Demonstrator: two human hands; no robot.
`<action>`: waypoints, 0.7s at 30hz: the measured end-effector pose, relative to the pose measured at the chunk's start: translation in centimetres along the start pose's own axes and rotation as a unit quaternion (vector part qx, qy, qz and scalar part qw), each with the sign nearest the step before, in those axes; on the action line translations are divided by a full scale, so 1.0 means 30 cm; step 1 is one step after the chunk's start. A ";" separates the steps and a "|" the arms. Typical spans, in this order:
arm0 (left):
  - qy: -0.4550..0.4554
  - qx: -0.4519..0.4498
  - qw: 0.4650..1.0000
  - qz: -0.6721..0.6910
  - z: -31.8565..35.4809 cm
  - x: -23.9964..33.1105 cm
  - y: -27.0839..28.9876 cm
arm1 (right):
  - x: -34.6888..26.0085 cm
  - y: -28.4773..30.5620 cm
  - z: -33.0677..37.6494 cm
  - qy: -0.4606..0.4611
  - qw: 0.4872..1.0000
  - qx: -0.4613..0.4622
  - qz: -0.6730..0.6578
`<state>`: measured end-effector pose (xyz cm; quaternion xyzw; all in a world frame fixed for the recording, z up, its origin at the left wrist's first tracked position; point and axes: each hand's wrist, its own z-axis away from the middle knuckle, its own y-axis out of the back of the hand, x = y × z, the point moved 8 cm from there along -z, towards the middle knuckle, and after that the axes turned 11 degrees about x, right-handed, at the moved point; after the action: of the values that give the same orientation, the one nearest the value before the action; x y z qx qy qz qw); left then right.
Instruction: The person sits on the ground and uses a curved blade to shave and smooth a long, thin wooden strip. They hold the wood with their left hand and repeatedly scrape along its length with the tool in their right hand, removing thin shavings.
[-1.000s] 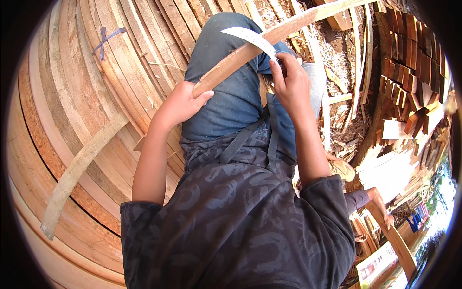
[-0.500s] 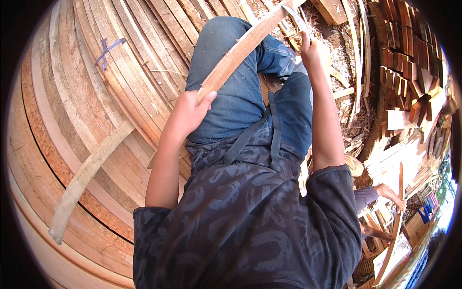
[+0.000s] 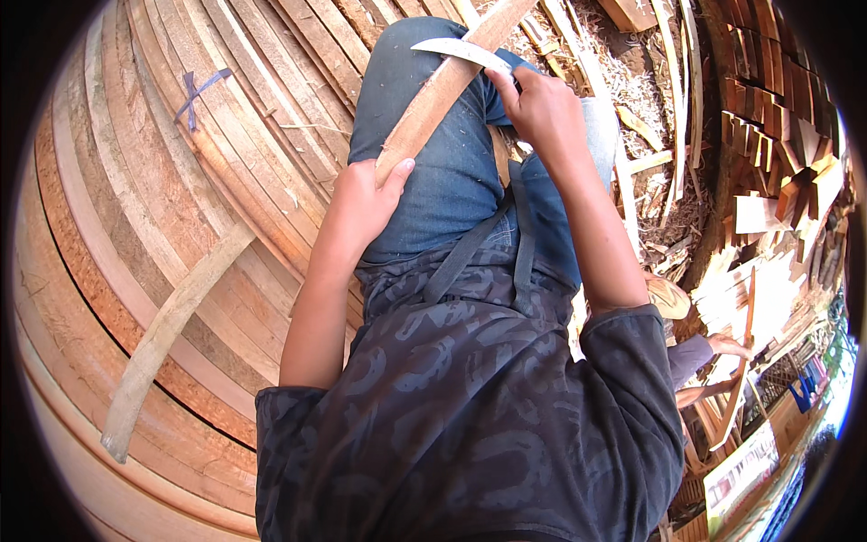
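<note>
Closed round the near end of a flat wooden strip (image 3: 435, 101) is my left hand (image 3: 363, 200), thumb on top. The strip slants up to the right over my jeans-clad left thigh, and its far end runs out at the top edge. My right hand (image 3: 545, 113) grips a curved knife (image 3: 459, 50), its handle mostly hidden in the fingers. The pale, sickle-like blade lies across the strip's upper part, tip pointing left. Small shavings cling to the strip's edge and to the jeans.
Long boards (image 3: 135, 181) lie side by side on my left, with a purple strap (image 3: 200, 95) and a loose curved stick (image 3: 172, 334) on them. Shavings (image 3: 641, 86) litter the ground ahead. Cut wood is stacked (image 3: 781, 99) at right. Another person's hand (image 3: 725, 346) holds a strip there.
My right hand has come toward me and left, bringing the knife down the strip from its far end. My left hand keeps its hold, shifted only slightly.
</note>
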<state>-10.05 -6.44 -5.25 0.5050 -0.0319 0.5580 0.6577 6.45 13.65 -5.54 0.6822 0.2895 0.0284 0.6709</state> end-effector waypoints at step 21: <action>-0.045 0.069 0.995 -0.063 0.011 0.018 -0.004 | 0.101 -0.029 -0.100 -0.050 0.998 -0.001 -0.038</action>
<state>-9.58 -6.26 -4.84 0.5750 0.0085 0.4931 0.6528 7.37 17.61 -7.11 0.6705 0.2815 -0.0310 0.6857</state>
